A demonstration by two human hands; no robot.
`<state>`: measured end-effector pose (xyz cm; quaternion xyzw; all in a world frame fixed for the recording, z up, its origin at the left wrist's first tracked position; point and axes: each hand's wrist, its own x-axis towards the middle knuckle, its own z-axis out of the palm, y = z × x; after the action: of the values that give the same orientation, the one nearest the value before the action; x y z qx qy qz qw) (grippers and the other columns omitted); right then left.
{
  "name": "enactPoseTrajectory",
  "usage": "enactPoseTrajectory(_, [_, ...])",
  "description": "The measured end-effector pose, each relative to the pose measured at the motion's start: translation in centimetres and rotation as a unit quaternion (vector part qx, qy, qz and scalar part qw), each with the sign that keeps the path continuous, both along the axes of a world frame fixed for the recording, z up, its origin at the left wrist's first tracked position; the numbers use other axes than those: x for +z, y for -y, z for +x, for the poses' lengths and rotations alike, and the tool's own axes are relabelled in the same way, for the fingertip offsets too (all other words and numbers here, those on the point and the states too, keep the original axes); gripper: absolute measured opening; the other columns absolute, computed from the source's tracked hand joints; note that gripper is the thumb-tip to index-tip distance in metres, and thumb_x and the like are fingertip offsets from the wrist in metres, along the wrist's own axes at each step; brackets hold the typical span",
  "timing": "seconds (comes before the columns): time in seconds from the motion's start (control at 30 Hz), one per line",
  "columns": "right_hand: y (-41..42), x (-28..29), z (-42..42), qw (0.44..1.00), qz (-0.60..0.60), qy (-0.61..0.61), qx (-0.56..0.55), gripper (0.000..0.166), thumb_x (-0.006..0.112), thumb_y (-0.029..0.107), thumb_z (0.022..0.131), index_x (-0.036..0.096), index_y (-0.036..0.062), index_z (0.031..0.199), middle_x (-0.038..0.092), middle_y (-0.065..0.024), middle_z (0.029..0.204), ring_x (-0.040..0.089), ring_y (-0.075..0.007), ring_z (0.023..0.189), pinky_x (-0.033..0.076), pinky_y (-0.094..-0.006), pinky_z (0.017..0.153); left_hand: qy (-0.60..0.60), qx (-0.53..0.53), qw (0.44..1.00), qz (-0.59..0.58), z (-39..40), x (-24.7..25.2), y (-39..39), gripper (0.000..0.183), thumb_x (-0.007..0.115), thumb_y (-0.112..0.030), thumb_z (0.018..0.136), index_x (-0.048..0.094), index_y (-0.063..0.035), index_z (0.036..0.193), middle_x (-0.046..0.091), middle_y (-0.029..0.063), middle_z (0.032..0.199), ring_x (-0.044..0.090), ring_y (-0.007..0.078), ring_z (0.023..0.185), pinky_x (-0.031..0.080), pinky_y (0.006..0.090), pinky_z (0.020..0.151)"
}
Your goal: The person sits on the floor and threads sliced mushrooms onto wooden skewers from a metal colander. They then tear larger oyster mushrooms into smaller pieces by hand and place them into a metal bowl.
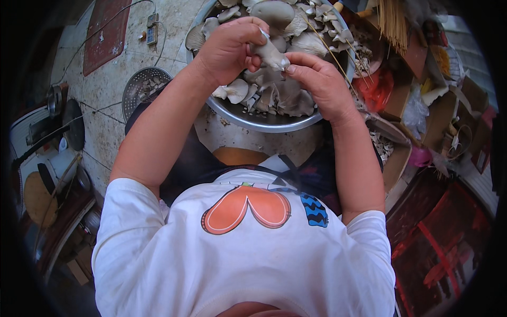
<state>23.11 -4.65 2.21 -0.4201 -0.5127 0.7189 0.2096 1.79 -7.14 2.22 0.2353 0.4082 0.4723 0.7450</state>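
Observation:
My left hand (233, 47) grips a folded grey oyster mushroom (269, 53) above a wide metal basin. The thumb and forefinger of my right hand (323, 81) pinch the mushroom's lower right end. Many loose oyster mushrooms (273, 16), some whole and some torn, fill the metal basin (261, 126) beneath my hands. Thin bamboo skewers (326, 47) lie slanted across the basin's right side, near my right hand. Whether a skewer runs through the held mushroom cannot be told.
A perforated metal colander (130, 93) with mushroom scraps stands left of the basin. A power strip (152, 28) and its cord lie on the tiled floor (107, 95). To the right are a bundle of bamboo skewers (392, 23), a red plastic bag (376, 89) and cardboard boxes (435, 119).

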Motion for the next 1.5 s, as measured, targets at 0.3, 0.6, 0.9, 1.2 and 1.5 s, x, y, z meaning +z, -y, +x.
enactPoseTrajectory(0.3, [1.8,0.8,-1.4,0.997,0.059,0.010,-0.045,0.020,0.069,0.011,0.083,0.067,0.0004,0.100,0.066,0.0001,0.084,0.057,-0.0045,0.070,0.046,-0.0193,0.061,-0.115,0.026,0.993,-0.017,2.2,0.6,0.9,0.010,0.065,-0.013,0.082,0.059,-0.0101,0.090,0.058,-0.0016,0.076,0.059,0.0086,0.060,0.051,0.0207,0.051])
enactPoseTrajectory(0.6, [3.6,-0.3,-2.7,0.979,0.153,-0.003,-0.136,0.011,0.071,0.009,0.082,0.070,0.0002,0.089,0.068,-0.0009,0.077,0.058,-0.0042,0.069,0.048,-0.0194,0.063,-0.067,0.087,0.994,0.004,2.0,-1.0,3.4,0.014,0.068,-0.010,0.084,0.060,-0.0048,0.094,0.065,0.0043,0.082,0.065,0.0125,0.074,0.054,0.0238,0.060])
enactPoseTrajectory(0.9, [5.1,-1.8,-1.7,0.973,0.114,-0.018,-0.200,0.011,0.068,0.007,0.084,0.067,0.0000,0.092,0.067,-0.0019,0.081,0.060,-0.0069,0.069,0.049,-0.0202,0.064,-0.132,0.204,0.969,0.047,-1.5,-2.6,4.0,0.024,0.069,-0.012,0.083,0.059,-0.0033,0.103,0.065,0.0065,0.094,0.064,0.0133,0.080,0.054,0.0239,0.066])
enactPoseTrajectory(1.2, [7.7,-2.2,-1.0,0.927,0.331,0.176,0.005,0.021,0.066,0.011,0.073,0.067,0.0047,0.094,0.062,-0.0094,0.081,0.062,-0.0208,0.073,0.050,-0.0296,0.068,-0.454,0.023,0.873,0.178,-1.5,-2.3,6.7,0.039,0.074,-0.025,0.077,0.062,-0.0056,0.109,0.066,0.0063,0.099,0.063,0.0168,0.090,0.052,0.0316,0.076])
enactPoseTrajectory(1.5, [8.2,-2.2,-0.8,0.935,0.314,0.156,0.047,0.020,0.067,0.011,0.075,0.067,0.0043,0.094,0.064,-0.0107,0.081,0.063,-0.0212,0.070,0.050,-0.0299,0.066,-0.713,-0.120,0.675,0.144,-0.2,-3.9,8.7,0.019,0.070,-0.020,0.068,0.064,-0.0069,0.080,0.061,0.0094,0.091,0.061,0.0276,0.085,0.050,0.0382,0.073])
